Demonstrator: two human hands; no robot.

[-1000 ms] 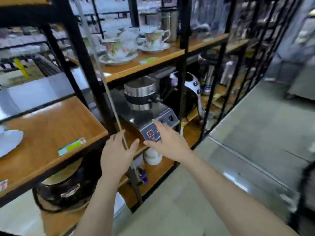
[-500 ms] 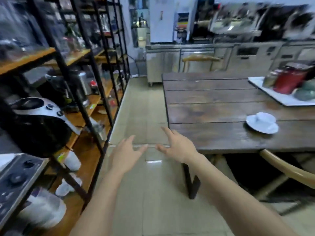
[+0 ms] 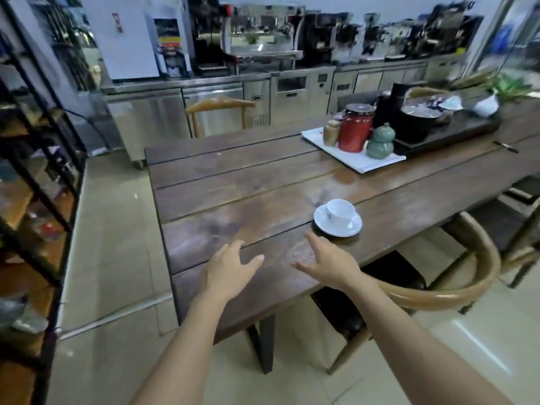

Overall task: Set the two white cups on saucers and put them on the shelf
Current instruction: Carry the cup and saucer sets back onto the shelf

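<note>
Just above the near edge of the dark wooden plank table [image 3: 233, 182], both hands are held out palm-down with nothing in them. On the left hand [image 3: 226, 271] the fingers are loosely spread and the thumb juts to the right; on the right hand [image 3: 330, 264] the fingers are likewise parted, the forefinger stretched forward towards the crockery. Neither hand touches anything, and they sit a little apart from each other.

Just beyond the right forefinger stands a white cup [image 3: 339, 211], upright on a white saucer [image 3: 324, 226], near the table's front edge. Only this one cup shows on the table.

Further back on the right lies a white tray [image 3: 355, 163] holding a red canister [image 3: 355, 133], a green gourd-shaped jar [image 3: 380, 141] and a small brown jar [image 3: 330, 133]. To the right of the hands a curved wooden chair [image 3: 455, 290] is tucked beside the table. A black-framed shelf [image 3: 38, 182] with orange-brown boards runs down the left edge of the view, its contents blurred. Stainless steel counters [image 3: 222, 103] line the far wall.
</note>
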